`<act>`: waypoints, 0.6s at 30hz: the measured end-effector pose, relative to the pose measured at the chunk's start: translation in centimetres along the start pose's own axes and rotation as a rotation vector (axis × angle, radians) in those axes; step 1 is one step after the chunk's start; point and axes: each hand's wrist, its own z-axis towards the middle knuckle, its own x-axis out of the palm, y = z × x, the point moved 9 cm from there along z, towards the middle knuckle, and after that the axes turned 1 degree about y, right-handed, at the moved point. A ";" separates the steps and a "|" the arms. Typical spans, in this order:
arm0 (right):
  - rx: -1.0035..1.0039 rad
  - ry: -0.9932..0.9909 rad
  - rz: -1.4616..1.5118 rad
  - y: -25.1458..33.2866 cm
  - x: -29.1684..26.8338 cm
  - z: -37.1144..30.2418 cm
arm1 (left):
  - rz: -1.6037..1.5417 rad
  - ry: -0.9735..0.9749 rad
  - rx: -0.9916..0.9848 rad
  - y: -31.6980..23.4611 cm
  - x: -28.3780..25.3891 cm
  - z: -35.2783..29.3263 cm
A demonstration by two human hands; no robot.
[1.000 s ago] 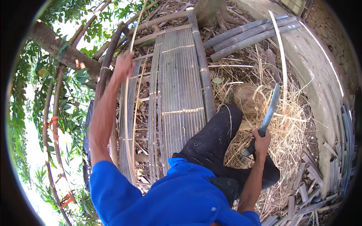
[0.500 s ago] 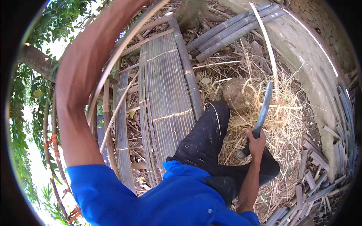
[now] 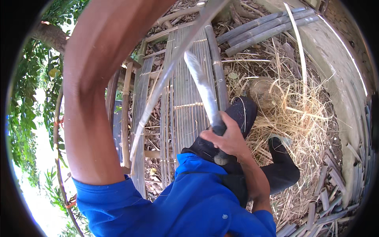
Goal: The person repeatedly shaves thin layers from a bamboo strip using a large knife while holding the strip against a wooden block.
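My right hand (image 3: pixel 227 138) is shut on the dark handle of a long machete (image 3: pixel 201 87). Its blurred blade points up and left over a panel of bamboo slats (image 3: pixel 185 118). A thin bamboo strip (image 3: pixel 166 75) runs from the top edge down to the lower left, just left of the blade. Whether blade and strip touch is unclear. My left forearm (image 3: pixel 98 79) rises close to the camera, and its hand is cut off by the top edge. My knee in black trousers (image 3: pixel 241 112) sits under the right hand.
Bamboo poles (image 3: pixel 268 27) lie at the back right. Dry straw (image 3: pixel 300 114) covers the ground to the right, beside a curved concrete ledge (image 3: pixel 335 67). Split bamboo pieces (image 3: pixel 327 197) are stacked at the lower right. A tree trunk (image 3: pixel 49 35) and leaves stand at the left.
My right hand swung the machete from over the straw to the middle, beside the strip. My left arm lifted toward the camera and its hand left the picture.
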 end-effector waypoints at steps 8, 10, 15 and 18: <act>-0.238 -0.065 -0.164 4.7 8.5 5.4 | -0.190 0.002 0.054 -0.3 5.9 -11.1; -0.179 -0.052 -0.014 3.2 10.1 6.4 | -0.131 0.018 0.125 0.9 4.9 -15.5; -0.184 -0.124 0.122 1.3 12.3 8.4 | 0.203 -0.042 0.281 6.6 -3.5 -30.3; -0.204 -0.232 0.122 0.6 8.4 8.1 | 0.383 -0.086 0.279 10.6 -7.6 -39.0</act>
